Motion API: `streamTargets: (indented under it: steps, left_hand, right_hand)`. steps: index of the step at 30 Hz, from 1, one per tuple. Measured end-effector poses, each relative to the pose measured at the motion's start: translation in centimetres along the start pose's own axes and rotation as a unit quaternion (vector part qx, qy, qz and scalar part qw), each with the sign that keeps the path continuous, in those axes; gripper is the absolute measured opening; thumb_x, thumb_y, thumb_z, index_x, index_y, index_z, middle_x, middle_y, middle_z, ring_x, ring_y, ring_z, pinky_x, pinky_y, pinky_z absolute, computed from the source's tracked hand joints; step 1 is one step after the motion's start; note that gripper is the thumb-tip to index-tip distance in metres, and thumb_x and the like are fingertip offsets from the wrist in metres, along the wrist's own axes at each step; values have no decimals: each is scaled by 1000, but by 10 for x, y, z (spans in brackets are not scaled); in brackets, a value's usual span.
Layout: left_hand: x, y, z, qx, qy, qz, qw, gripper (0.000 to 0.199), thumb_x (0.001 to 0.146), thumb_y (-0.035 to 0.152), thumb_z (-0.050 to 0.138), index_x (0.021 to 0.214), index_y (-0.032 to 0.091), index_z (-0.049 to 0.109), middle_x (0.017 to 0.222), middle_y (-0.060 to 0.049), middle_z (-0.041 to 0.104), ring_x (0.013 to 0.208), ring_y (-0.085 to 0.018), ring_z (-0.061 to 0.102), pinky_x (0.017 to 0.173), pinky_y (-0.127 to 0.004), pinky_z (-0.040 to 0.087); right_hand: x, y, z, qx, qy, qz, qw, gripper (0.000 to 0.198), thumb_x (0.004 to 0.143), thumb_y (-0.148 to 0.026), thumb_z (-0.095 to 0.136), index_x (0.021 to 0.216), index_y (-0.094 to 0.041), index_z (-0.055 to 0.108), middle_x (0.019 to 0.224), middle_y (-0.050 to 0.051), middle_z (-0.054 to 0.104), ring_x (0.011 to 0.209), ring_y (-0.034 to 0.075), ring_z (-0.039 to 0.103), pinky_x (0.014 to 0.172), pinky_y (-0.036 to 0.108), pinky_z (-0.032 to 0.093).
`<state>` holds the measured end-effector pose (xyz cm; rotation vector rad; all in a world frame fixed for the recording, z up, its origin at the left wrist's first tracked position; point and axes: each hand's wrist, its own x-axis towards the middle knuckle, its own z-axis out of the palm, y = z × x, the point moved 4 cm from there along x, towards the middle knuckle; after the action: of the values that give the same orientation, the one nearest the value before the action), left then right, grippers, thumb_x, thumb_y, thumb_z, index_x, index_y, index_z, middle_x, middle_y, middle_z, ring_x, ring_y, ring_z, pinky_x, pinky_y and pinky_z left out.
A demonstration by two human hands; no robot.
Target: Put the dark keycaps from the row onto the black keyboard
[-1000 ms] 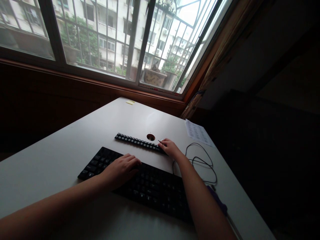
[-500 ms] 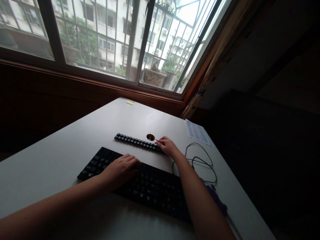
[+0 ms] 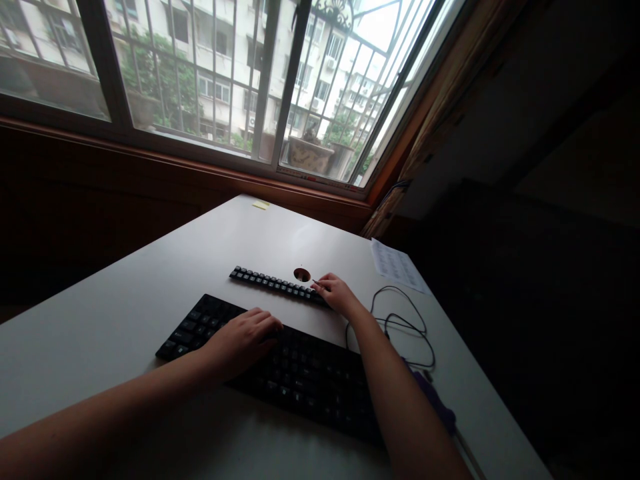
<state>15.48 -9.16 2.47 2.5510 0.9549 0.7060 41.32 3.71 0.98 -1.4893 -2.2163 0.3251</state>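
Note:
A black keyboard (image 3: 305, 383) lies on the white table, partly covered by my arms. Across its middle rests my left hand (image 3: 245, 337), fingers together and bent at the far edge, with the thumb low over the keys. Behind it is a narrow strip of black keycaps (image 3: 270, 283) in two rows. My right hand (image 3: 333, 292) is at that strip's right end, thumb and fingers pinched together. A small dark tip shows at the fingers, too small to name.
A round hole (image 3: 302, 275) opens in the white table (image 3: 200, 257) behind the strip. To the right are a looped black cable (image 3: 420, 333), a purple object (image 3: 435, 400) half behind my forearm, and a printed sheet (image 3: 397, 263). A yellow note (image 3: 261, 205) lies near the far corner.

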Motion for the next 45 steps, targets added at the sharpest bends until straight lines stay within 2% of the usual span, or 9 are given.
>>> streamTargets:
  steps: [7, 15, 22, 37, 45]
  left_hand:
    - [0, -1, 1, 3, 5, 7, 1000, 17, 91, 18, 59, 107, 20, 59, 105, -6, 65, 100, -24, 60, 88, -38, 51]
    - [-1, -1, 1, 5, -6, -4, 1000, 18, 91, 16, 58, 109, 19, 58, 107, -7, 65, 102, -24, 59, 91, -40, 51]
    - [0, -1, 0, 1, 6, 1, 1000, 18, 91, 17, 58, 108, 20, 59, 106, -6, 66, 101, -24, 60, 89, -38, 51]
    - [-2, -1, 2, -9, 5, 4, 1000, 17, 92, 18, 56, 108, 20, 59, 105, -7, 65, 100, -23, 59, 89, -37, 50]
    - [-1, -2, 2, -4, 9, 5, 1000, 19, 90, 16, 58, 108, 20, 59, 105, -6, 66, 100, -24, 60, 89, -38, 50]
  right_hand:
    - [-9, 17, -18, -37, 21, 45, 998, 25, 92, -32, 56, 88, -18, 77, 89, 6, 63, 79, 16, 60, 75, 27, 44]
    - [-17, 22, -18, -46, -14, 74, 996, 25, 91, -30, 55, 84, -19, 77, 86, 4, 64, 73, 14, 59, 67, 23, 41]
    - [-18, 19, -16, -38, -23, 75, 996, 26, 90, -28, 55, 77, -18, 76, 87, 4, 65, 72, 14, 58, 66, 23, 42]
    - [-15, 16, -15, -27, -14, 52, 998, 26, 91, -32, 54, 86, -19, 77, 86, 5, 64, 75, 15, 59, 70, 24, 44]
    - [-15, 17, -12, -20, -11, 41, 999, 27, 90, -33, 56, 79, -19, 76, 84, 4, 64, 72, 14, 59, 69, 24, 44]
